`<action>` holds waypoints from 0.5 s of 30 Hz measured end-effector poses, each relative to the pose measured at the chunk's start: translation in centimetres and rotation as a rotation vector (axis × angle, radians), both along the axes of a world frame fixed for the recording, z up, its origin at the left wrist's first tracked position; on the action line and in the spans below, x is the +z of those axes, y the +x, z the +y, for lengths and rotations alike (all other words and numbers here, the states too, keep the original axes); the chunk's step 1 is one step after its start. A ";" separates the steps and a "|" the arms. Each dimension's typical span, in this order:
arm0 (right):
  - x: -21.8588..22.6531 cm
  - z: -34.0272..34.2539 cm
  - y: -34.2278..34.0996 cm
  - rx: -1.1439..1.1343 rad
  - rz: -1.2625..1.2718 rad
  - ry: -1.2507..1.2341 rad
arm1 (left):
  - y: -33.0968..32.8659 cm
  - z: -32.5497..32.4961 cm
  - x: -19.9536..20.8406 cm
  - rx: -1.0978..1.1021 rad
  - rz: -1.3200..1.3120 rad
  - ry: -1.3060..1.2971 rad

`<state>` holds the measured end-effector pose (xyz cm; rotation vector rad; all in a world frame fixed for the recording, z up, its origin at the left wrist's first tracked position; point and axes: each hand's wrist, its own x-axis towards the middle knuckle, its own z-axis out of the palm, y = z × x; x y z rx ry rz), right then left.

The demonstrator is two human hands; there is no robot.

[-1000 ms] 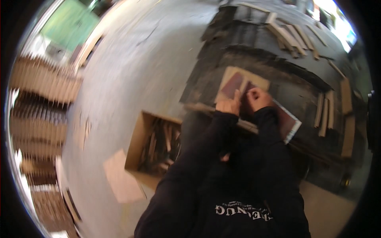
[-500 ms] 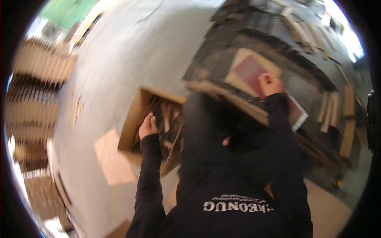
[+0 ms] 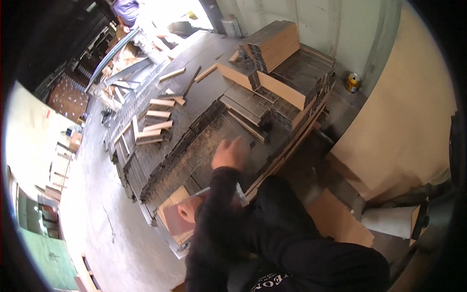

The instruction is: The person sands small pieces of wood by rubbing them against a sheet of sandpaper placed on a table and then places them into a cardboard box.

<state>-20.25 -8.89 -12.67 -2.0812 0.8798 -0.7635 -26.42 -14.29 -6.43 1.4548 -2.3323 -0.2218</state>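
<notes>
My right hand (image 3: 229, 155) is over the stack of dark boards (image 3: 194, 158), beside a dusty strip on its top. Its fingers are smeared by motion, and nothing shows clearly in them. At the near left end of the stack, my left hand (image 3: 187, 210) is at a dark red sheet (image 3: 174, 220), its fingers curled in. My black sleeve hides part of that hand, so what it holds, if anything, cannot be made out. Beneath the red sheet lies a light wooden board (image 3: 167, 203).
Short wood strips (image 3: 158, 127) lie scattered on the stack's far left. Stacked brown-faced planks (image 3: 279, 46) stand at the far right. A small yellow can (image 3: 353, 82) is by the wall, near a large tan panel (image 3: 394, 112). A person (image 3: 127, 12) is at the back.
My view has swung to the right, and the cardboard box is out of sight. My right hand has left the red sheet and moved across the stack; my left hand is now at the sheet.
</notes>
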 end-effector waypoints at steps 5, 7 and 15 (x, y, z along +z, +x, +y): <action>-0.7 0.2 -0.7 0.002 -0.054 0.024 | -0.7 -3.3 -6.0 0.025 -0.142 -0.297; -1.2 0.0 -1.7 -0.012 -0.065 0.041 | 0.2 -3.7 -6.5 0.036 -0.107 -0.238; -0.6 0.9 -0.8 0.026 -0.109 0.044 | -1.1 -5.4 -3.9 0.351 -0.026 0.038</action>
